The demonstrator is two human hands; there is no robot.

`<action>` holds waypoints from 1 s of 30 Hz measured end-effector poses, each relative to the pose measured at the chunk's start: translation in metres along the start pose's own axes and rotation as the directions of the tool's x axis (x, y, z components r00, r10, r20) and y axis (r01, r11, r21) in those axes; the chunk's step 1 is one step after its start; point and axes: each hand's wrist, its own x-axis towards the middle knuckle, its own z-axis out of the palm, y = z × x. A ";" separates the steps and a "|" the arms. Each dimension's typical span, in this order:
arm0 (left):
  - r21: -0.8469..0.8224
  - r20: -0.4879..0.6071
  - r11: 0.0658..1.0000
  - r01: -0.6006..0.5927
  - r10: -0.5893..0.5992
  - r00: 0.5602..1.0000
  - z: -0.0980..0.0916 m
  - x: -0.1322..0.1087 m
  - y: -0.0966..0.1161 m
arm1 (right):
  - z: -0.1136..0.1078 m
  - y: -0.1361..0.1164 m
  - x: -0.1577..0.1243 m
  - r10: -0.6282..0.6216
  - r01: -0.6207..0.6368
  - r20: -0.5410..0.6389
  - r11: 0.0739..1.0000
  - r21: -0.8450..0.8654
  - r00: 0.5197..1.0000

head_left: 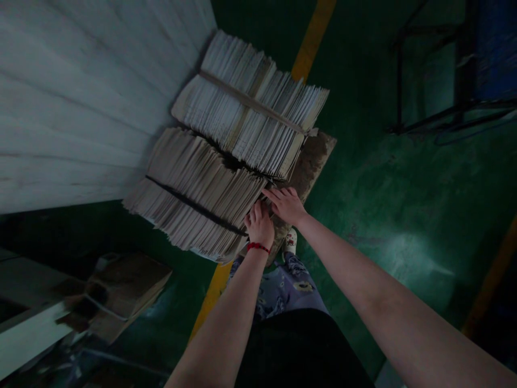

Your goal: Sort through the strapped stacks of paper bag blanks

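From where I stand, the person's two bare hands are at the near end of a pile of paper bundles. The left hand (258, 226), with a red cord (258, 247) at its wrist, has its fingers (255, 211) slightly apart and curled at the edge of the lower paper bundle (194, 199); I can't tell if they're clamped. The right hand (286, 205) lies beside it, fingers (272, 194) together and flat across that bundle's corner, not clamped.

The lower bundle, bound with a dark strap (194, 205), sits at 10 o'clock from the hands, between them and the upper paper bundle (246, 102), which is tied with a tan strap (252, 102). A cardboard sheet (313, 167) lies under the pile. A pale panel (76, 102) stands at 10 o'clock, a metal rack (444, 91) at 2 o'clock, and a piece of brown cardboard (129, 285) at 8 o'clock, on a green floor (404, 215).
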 end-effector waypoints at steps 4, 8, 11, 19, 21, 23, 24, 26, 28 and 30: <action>-0.023 -0.008 1.000 0.004 -0.004 1.000 0.001 0.000 -0.001 | -0.002 0.000 0.000 -0.014 0.014 0.004 1.000 -0.023 1.000; -0.012 -0.013 1.000 0.009 -0.010 1.000 0.001 0.000 -0.001 | -0.003 0.001 -0.001 -0.032 0.032 0.001 0.999 -0.028 0.999; -0.010 -0.007 1.000 0.014 -0.014 1.000 0.000 0.000 -0.001 | -0.001 0.002 -0.002 -0.029 0.029 0.004 0.999 -0.017 1.000; -0.033 0.015 0.999 0.018 -0.018 1.000 -0.001 0.000 -0.002 | -0.001 0.001 -0.003 -0.028 0.028 -0.008 0.999 -0.022 1.000; -0.041 0.015 0.999 0.017 -0.016 1.000 0.000 -0.001 -0.002 | -0.002 0.002 -0.003 -0.039 0.039 -0.007 0.999 -0.016 0.999; -0.040 0.014 0.999 0.017 -0.017 1.000 0.000 -0.001 -0.002 | -0.002 0.002 -0.004 -0.045 0.045 -0.004 0.999 -0.013 0.999; -0.037 0.010 0.999 0.018 -0.017 1.000 0.001 -0.001 -0.002 | -0.002 0.003 -0.004 -0.044 0.044 -0.003 0.999 -0.014 0.999; -0.030 -0.007 0.999 0.015 -0.016 1.000 0.002 -0.001 -0.002 | -0.001 0.003 -0.005 -0.043 0.043 0.004 0.999 -0.015 0.999; -0.023 -0.024 1.000 0.011 -0.012 1.000 0.003 -0.002 -0.002 | 0.000 0.004 -0.005 -0.047 0.047 0.010 0.999 -0.011 0.999; -0.019 -0.031 1.000 0.009 -0.010 0.999 0.004 -0.002 -0.002 | 0.001 0.004 -0.005 -0.055 0.055 0.015 0.998 -0.008 0.998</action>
